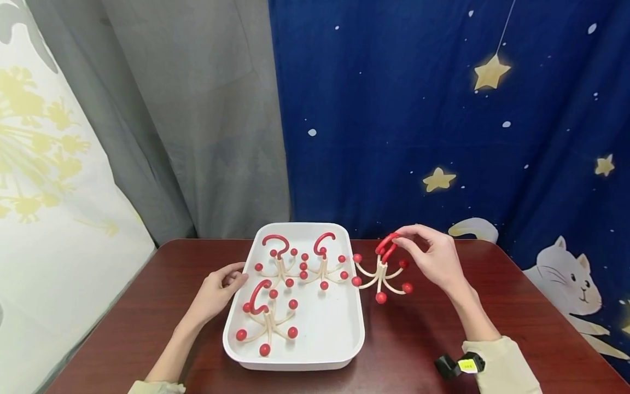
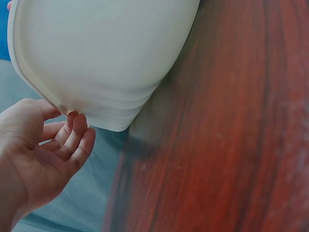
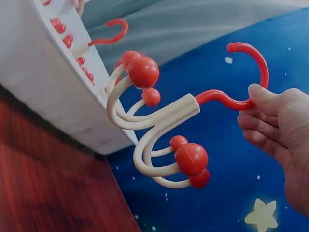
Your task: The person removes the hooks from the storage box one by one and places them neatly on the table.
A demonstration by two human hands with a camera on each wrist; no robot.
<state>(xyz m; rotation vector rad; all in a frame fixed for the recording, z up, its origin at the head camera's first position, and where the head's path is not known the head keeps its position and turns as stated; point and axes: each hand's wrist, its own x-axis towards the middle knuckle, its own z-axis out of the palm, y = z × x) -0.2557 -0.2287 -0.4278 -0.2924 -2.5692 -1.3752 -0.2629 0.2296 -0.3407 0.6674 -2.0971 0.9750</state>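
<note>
My right hand (image 1: 434,256) pinches the red hook of a cream hanger (image 1: 381,270) whose several curved arms end in red balls. It hangs upright beside the right rim of a white tray (image 1: 327,331). In the right wrist view, thumb and fingers (image 3: 263,99) grip the red hook's bend. My left hand (image 1: 216,291) holds the tray's left rim, as the left wrist view shows, with fingertips (image 2: 79,121) at its edge. Inside the tray stand three similar hangers: one at the back left (image 1: 280,267), one at the back right (image 1: 323,266), one at the front left (image 1: 268,320).
The tray sits on a dark red-brown wooden table (image 1: 413,334). Behind the table hang a grey curtain (image 1: 206,137) and a blue curtain (image 1: 374,137) with stars. A black strap with a yellow label (image 1: 467,365) is at the right sleeve.
</note>
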